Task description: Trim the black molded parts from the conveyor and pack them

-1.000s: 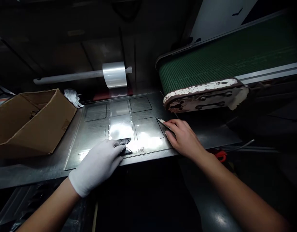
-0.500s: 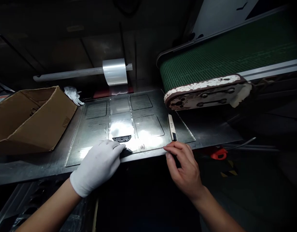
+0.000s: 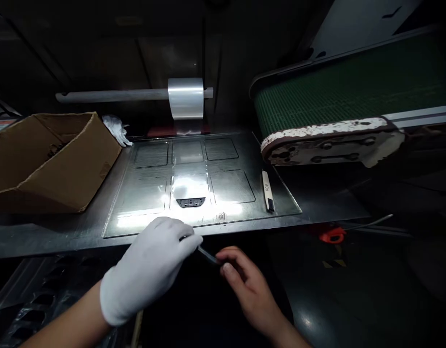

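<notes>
In a white glove, my left hand [image 3: 153, 263] is closed on a thin dark piece [image 3: 207, 254], mostly hidden behind the fingers. The piece's free end slants down to the right, between the thumb and fingertips of my bare right hand [image 3: 246, 285], which are pinched there. Both hands are just in front of the table edge. A small black plastic part [image 3: 191, 202] with slots lies on the glass sheet [image 3: 143, 193] beyond my left hand. Farther right on the sheet lies a white utility knife [image 3: 266, 188] marked A06.
An open cardboard box [image 3: 70, 174] stands at left, with a crumpled white glove [image 3: 116, 129] behind it. A roll of clear film [image 3: 186, 99] hangs on a bar. The green conveyor's end [image 3: 327, 130] overhangs at right. Below are plastic trays [image 3: 41, 299] and a red-orange object [image 3: 331, 235].
My left hand has drawn the dark piece off the table edge towards me. My right hand has moved left and down from near the knife to the piece's end. The view has shifted slightly.
</notes>
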`<state>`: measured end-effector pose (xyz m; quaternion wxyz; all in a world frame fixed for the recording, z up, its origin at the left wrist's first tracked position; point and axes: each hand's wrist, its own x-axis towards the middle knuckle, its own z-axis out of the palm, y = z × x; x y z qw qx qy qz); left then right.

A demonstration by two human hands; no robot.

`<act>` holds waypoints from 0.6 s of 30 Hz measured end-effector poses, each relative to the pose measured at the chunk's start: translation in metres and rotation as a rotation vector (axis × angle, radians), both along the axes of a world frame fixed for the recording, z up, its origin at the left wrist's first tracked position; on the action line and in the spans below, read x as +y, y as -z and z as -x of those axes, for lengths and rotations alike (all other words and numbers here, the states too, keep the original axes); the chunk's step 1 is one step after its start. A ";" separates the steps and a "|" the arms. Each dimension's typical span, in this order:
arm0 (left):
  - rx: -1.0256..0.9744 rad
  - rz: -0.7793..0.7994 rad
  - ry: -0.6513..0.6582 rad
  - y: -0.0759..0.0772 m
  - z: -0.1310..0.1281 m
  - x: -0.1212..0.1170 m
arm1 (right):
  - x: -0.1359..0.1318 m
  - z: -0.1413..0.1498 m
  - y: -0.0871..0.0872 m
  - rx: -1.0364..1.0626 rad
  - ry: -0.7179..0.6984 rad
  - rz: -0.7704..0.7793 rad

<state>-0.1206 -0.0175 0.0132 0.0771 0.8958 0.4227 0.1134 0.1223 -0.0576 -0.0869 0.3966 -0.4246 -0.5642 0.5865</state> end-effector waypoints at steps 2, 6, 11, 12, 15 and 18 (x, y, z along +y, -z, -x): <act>-0.136 -0.115 0.002 0.012 0.002 -0.021 | -0.006 0.014 -0.001 0.243 -0.173 0.329; -0.288 -0.225 -0.208 0.056 0.004 -0.074 | -0.014 0.042 -0.005 0.351 -0.252 0.577; -0.805 0.220 -0.854 0.100 0.004 -0.124 | -0.013 0.065 -0.006 0.118 -0.213 0.627; -0.934 0.402 -0.932 0.103 0.005 -0.129 | -0.013 0.069 -0.006 0.082 -0.252 0.618; -1.235 0.802 -0.998 0.103 0.008 -0.138 | -0.013 0.081 0.001 -0.037 -0.411 0.568; -1.342 0.862 -1.113 0.112 0.026 -0.141 | -0.012 0.092 0.023 -0.222 -0.552 0.485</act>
